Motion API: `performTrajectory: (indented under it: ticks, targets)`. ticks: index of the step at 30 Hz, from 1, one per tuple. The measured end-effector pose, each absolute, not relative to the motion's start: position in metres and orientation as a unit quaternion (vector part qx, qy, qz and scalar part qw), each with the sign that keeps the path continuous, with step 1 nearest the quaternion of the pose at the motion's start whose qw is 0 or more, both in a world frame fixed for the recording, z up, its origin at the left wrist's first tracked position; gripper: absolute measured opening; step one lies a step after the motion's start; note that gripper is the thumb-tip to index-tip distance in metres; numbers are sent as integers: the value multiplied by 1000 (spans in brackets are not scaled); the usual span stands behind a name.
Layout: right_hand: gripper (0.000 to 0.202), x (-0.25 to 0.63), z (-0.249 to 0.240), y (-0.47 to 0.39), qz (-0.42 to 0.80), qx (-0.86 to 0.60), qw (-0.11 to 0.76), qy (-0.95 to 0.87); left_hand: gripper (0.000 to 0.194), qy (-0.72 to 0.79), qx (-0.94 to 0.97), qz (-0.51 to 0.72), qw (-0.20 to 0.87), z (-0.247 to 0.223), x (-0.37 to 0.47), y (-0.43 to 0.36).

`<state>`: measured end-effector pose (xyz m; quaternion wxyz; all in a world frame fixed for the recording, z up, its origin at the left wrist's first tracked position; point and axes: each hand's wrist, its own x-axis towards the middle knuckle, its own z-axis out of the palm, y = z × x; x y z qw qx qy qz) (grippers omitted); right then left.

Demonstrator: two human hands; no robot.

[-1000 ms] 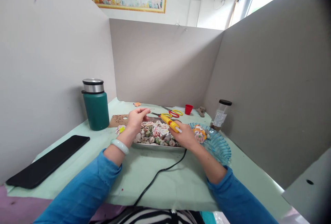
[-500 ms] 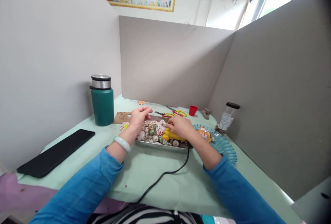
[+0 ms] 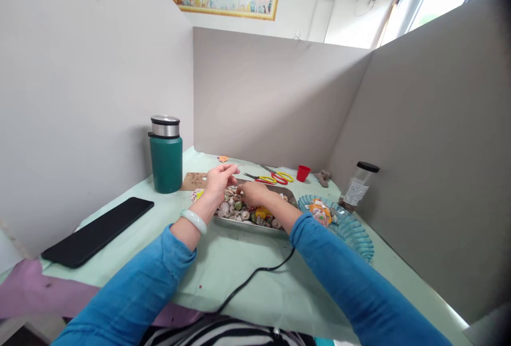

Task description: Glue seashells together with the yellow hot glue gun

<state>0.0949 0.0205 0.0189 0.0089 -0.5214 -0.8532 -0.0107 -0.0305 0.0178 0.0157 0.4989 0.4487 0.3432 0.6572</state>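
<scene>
A metal tray (image 3: 255,227) full of small shells (image 3: 238,212) stands on the green-covered table. My left hand (image 3: 222,180) is raised over the tray's left back part, thumb and fingertips pinched on a small thin thing too tiny to name. Over the shells in the middle, my right hand (image 3: 254,194) reaches down with bent fingers; its fingertips are partly hidden, and whether they hold anything does not show. A yellow tool (image 3: 262,212) lies among the shells below my right hand, with a black cord (image 3: 255,271) running toward the front edge.
Behind the tray lie two pairs of scissors (image 3: 275,178) near a red cup (image 3: 303,173). To the right are a blue plate (image 3: 355,234) with a decorated piece and a clear jar (image 3: 356,189). A green bottle (image 3: 166,159) and a black flat object (image 3: 99,229) stand left.
My right hand has moved left and lower, from over the yellow tool to the middle of the shells, nearer my left hand. The whole view has shifted slightly. My left hand keeps its pinch.
</scene>
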Motion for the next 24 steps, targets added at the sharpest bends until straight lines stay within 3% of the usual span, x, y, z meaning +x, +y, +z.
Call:
performTrajectory:
  ticks: [7, 11, 14, 24]
  targets:
    - [29, 113, 22, 14, 13, -520, 111, -847, 28, 301, 439, 659, 531, 18, -30, 15]
    - [28, 135, 25, -1, 195, -446, 345, -803, 29, 256, 453, 651, 552, 23, -24, 7]
    - [32, 149, 25, -17, 276, -410, 440, -750, 28, 251, 482, 644, 538, 24, -18, -1]
    - [32, 158, 3, -31, 351, -400, 533, -658, 25, 309, 607, 621, 389, 13, -1, -15]
